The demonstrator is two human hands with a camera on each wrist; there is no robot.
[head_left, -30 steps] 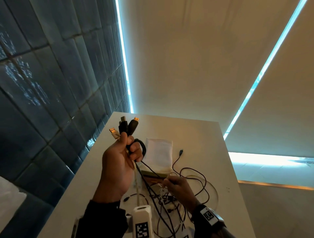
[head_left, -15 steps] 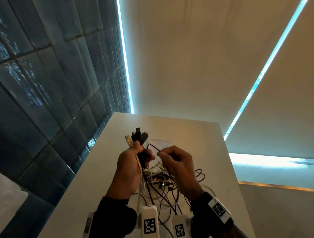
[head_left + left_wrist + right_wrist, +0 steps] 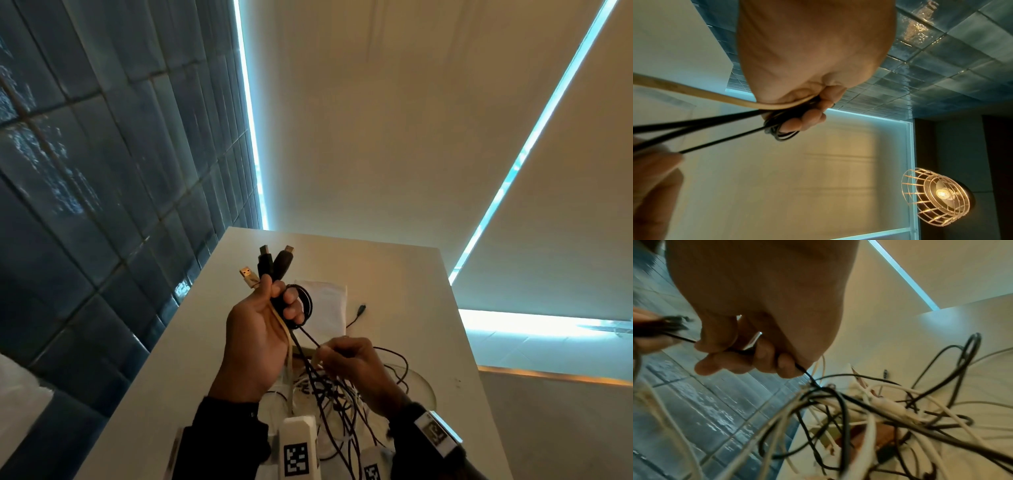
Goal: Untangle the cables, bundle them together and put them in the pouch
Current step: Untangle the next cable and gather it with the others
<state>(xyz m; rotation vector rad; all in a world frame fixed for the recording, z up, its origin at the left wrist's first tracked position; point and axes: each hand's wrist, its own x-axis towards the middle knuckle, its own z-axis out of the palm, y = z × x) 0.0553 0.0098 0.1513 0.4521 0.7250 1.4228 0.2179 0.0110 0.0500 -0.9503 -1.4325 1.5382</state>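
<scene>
My left hand (image 3: 257, 339) is raised above the tabletop (image 3: 394, 274), fingers curled tight round a gathered handful: three plugs (image 3: 270, 265) stick up past my knuckles, a few turns of black cable (image 3: 306, 301) loop beside my fingers, and a tan cable (image 3: 694, 93) runs down out of my palm. My right hand (image 3: 356, 363) is lower and nearer me, thumb and fingertips (image 3: 715, 365) pinching one thin black strand (image 3: 721, 140) that runs taut from the coil in my left fist down into the tangle (image 3: 329, 394). That tangle of black and white cables lies on the near part of the tabletop, under and in front of both hands, still knotted through itself. The white pouch (image 3: 325, 305) lies flat behind my left hand, toward the middle of the tabletop, with one loose plug end (image 3: 360, 310) just beside it on the right.

I judge I am in the middle of untangling and coiling at once: feeding the black strand free and winding it onto the bundle. Next I need to slide my right pinch further down the strand, draw it clear of the white cables without tightening the knot, then lay another turn round my left fingers. The pouch waits until everything is bundled.
</scene>
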